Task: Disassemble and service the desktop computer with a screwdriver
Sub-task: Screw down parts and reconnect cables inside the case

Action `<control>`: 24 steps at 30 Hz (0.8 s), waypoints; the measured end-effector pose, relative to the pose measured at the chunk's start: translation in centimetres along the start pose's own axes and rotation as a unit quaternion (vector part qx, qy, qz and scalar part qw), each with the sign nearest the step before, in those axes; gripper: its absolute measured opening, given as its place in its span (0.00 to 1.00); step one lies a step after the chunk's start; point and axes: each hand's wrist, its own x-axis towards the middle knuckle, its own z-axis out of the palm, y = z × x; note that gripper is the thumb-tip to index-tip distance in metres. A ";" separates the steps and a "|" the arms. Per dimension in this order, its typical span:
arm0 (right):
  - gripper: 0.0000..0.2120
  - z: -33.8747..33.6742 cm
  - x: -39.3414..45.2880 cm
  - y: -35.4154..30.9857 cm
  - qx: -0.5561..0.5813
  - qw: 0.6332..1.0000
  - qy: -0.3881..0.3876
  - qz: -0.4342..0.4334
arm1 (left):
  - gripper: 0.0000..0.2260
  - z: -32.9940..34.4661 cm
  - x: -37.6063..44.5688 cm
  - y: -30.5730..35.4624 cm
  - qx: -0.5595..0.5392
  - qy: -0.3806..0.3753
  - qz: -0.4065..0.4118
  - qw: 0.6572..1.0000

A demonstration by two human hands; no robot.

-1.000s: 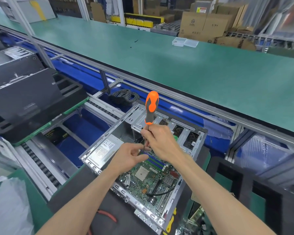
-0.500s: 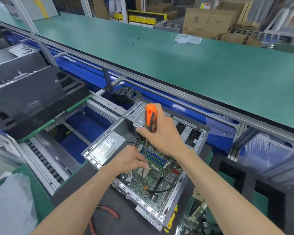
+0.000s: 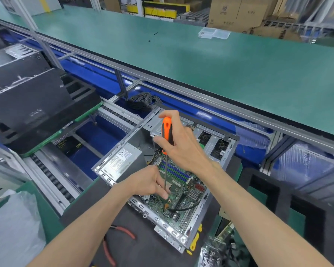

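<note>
A long green workbench (image 3: 201,60) runs across the back, with cardboard boxes behind it. Just in front of the bench lies the open desktop computer (image 3: 162,176), flat on a dark mat. Its green board faces up.

The right hand (image 3: 179,145) is wrapped around the orange handle of the screwdriver (image 3: 167,132), above the middle of the computer. The thin shaft goes straight down to the board. The left hand (image 3: 148,182) is over the near side of the computer, and its fingers pinch the shaft low down to steady it. The tip looks to be near a screw on the board, but it is too small to be sure.

The step looks like taking out a board screw. Next the tip needs to sit right in the screw head, then the right hand needs to turn while pushing down gently.

A second ago the screwdriver was held up high over the computer. Now it has come down to the board.

Red-handled pliers (image 3: 121,234) lie on the mat, near the front of the computer.
</note>
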 end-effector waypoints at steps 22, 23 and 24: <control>0.19 -0.2 -1.6 -0.1 0.021 0.998 -0.048 0.016 | 0.06 1.3 0.9 0.3 0.019 -0.089 -0.005 0.996; 0.19 -0.1 -1.7 -0.1 0.023 0.998 -0.053 0.017 | 0.07 1.3 1.0 0.4 0.026 -0.095 -0.009 0.995; 0.19 0.0 -1.7 -0.1 0.027 0.998 -0.056 0.018 | 0.07 1.4 1.0 0.4 0.031 -0.100 -0.013 0.994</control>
